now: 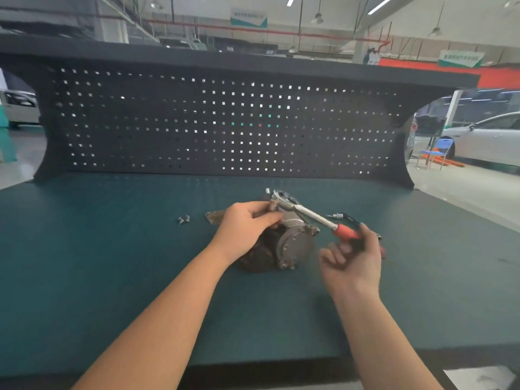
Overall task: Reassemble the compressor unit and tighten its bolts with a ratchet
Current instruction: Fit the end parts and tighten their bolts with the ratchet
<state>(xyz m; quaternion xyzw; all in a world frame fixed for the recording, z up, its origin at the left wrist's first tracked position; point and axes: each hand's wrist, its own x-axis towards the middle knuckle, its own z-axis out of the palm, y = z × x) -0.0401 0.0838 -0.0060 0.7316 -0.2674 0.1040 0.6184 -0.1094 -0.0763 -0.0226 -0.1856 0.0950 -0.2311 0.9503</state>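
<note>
While you steady the compressor mid-bench, tightening looks underway.
Left hand: grips its top.
Right hand: loosely curled at ratchet handle; grip unclear.
Left: two loose bolts.

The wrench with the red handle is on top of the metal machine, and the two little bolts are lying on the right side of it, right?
Not quite. The head view shows the two loose bolts lying left of the compressor, not right. The red-handled ratchet is on top of it.
</note>
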